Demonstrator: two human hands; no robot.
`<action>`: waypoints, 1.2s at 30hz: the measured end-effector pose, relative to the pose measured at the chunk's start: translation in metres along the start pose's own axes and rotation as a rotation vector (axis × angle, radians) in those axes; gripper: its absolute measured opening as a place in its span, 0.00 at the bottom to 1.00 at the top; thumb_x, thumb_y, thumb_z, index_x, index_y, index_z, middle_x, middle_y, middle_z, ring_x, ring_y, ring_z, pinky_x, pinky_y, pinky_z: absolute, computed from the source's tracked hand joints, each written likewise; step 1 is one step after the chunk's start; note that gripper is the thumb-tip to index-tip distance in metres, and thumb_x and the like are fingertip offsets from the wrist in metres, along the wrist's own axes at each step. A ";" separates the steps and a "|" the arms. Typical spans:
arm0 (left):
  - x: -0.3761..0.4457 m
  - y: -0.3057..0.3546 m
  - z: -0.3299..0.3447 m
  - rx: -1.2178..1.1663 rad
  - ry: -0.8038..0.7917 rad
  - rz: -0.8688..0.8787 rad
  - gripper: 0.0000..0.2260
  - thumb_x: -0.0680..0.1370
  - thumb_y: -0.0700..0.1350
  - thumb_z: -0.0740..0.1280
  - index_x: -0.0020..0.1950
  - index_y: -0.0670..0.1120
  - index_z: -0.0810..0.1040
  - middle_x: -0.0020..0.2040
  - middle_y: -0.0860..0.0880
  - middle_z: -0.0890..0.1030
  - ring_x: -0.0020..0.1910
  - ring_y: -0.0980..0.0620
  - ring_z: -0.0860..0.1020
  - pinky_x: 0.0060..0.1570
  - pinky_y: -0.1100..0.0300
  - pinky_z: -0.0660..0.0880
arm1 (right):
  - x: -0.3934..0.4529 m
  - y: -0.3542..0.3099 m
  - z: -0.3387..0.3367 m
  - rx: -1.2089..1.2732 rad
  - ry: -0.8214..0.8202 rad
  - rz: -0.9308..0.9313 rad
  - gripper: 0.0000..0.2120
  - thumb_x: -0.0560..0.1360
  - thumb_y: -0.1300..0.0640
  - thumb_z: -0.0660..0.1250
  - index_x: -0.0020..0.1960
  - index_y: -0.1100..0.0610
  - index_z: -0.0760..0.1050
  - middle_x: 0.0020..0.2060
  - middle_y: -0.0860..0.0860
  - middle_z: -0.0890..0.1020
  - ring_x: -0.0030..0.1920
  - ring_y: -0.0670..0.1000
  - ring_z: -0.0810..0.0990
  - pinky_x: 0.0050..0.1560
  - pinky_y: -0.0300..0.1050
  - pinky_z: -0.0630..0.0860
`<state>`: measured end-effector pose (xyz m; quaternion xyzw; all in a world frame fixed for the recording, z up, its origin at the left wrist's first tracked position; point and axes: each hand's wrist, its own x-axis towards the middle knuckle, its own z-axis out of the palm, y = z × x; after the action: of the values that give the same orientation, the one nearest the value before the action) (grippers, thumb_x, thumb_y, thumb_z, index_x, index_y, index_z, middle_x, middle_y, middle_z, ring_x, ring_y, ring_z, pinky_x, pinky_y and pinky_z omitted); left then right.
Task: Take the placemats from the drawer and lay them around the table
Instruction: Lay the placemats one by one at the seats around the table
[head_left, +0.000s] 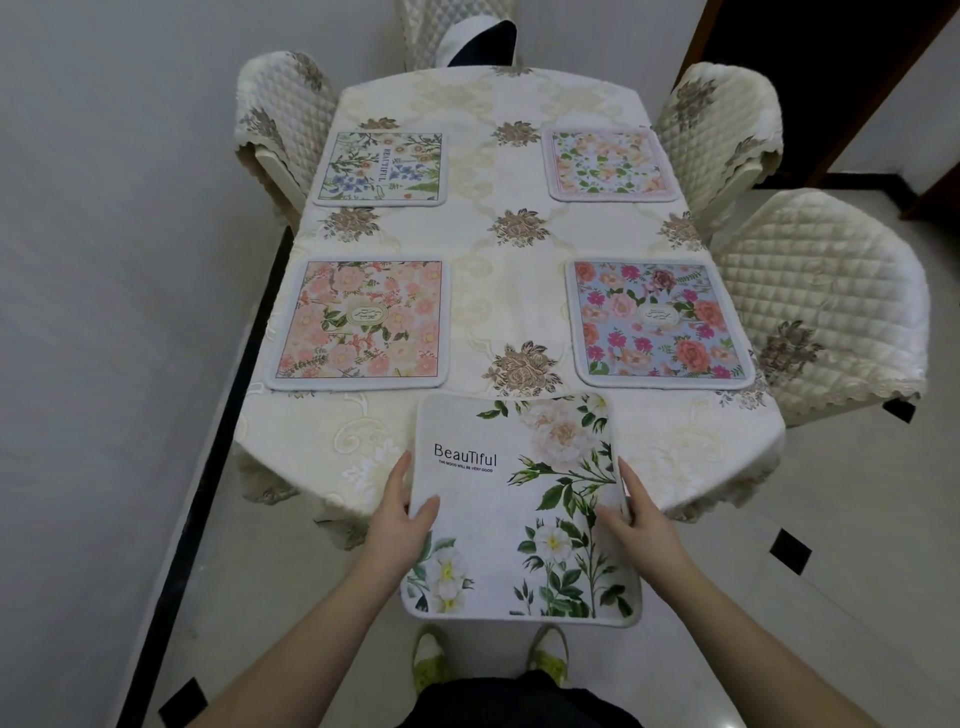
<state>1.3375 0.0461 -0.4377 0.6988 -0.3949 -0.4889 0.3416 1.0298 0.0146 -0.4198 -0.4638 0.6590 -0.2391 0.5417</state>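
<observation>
Now we hold the white placemat (519, 512) with the word "Beautiful" by its two sides: our left hand (402, 512) pinches the left edge, thumb on top, and our right hand (641, 512) grips the right edge with fingers curled around it. Its far part is over the near end of the table (524, 166), its near part sticks out past the edge. Four floral placemats lie flat on the tablecloth: pink (361, 325) and green-blue (382, 167) on the left, blue (660, 322) and pale (608, 165) on the right.
</observation>
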 end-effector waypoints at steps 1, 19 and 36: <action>0.000 -0.001 -0.001 0.005 0.004 -0.003 0.31 0.81 0.41 0.66 0.79 0.56 0.55 0.66 0.48 0.79 0.64 0.47 0.78 0.63 0.49 0.74 | -0.002 -0.001 0.002 -0.071 0.003 -0.014 0.34 0.79 0.59 0.66 0.79 0.44 0.54 0.65 0.46 0.75 0.62 0.49 0.77 0.63 0.48 0.75; -0.010 0.102 -0.080 -0.170 0.026 0.119 0.26 0.79 0.38 0.68 0.72 0.60 0.68 0.51 0.49 0.86 0.44 0.46 0.86 0.42 0.48 0.83 | -0.022 -0.120 -0.015 0.019 0.083 -0.161 0.32 0.77 0.59 0.70 0.74 0.40 0.62 0.53 0.47 0.83 0.46 0.50 0.86 0.49 0.56 0.83; -0.015 0.229 -0.164 -0.386 -0.076 0.282 0.21 0.79 0.33 0.65 0.70 0.48 0.74 0.40 0.43 0.86 0.33 0.47 0.85 0.28 0.56 0.80 | -0.076 -0.239 -0.027 0.374 0.060 -0.266 0.28 0.77 0.67 0.67 0.71 0.44 0.67 0.49 0.56 0.86 0.46 0.61 0.86 0.35 0.52 0.83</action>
<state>1.4406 -0.0301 -0.1865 0.5398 -0.4004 -0.5287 0.5184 1.0878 -0.0329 -0.1792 -0.4309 0.5521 -0.4400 0.5621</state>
